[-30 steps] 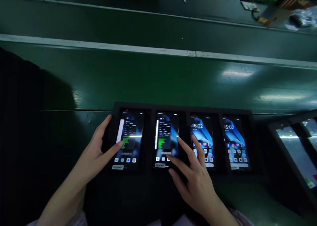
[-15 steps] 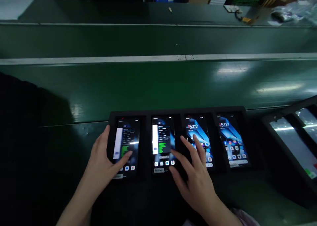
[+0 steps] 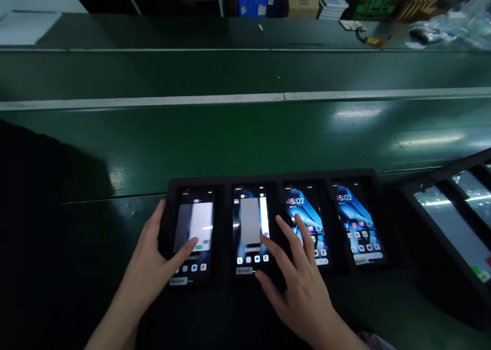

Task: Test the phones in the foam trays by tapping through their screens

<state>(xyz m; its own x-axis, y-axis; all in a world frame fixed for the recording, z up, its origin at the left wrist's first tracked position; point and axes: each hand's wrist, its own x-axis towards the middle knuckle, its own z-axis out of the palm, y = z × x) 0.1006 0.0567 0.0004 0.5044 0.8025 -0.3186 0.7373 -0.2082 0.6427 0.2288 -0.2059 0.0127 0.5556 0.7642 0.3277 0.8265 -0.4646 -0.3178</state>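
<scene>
Several lit phones lie side by side in a black tray (image 3: 226, 180) in front of me. My left hand (image 3: 153, 265) rests on the leftmost phone (image 3: 194, 235), fingers spread, one fingertip on its screen, which shows grey app cards. My right hand (image 3: 297, 278) is open over the second phone (image 3: 251, 230), a fingertip touching its screen beside a grey card. The third phone (image 3: 307, 222) and the fourth phone (image 3: 355, 222) show home screens reading 15:02; my right fingers partly cover the third.
The tray sits on the near edge of a dark green conveyor belt (image 3: 245, 135) with a white rail (image 3: 153, 101) across it. Another black tray (image 3: 448, 217) with reflective screens lies at the right. Boxes and crates (image 3: 303, 2) stand beyond the far bench.
On the first two phones the text and green-line cards have slid away and plain grey cards show instead. Both fingertips shifted slightly on the screens. The view tilted up a little.
</scene>
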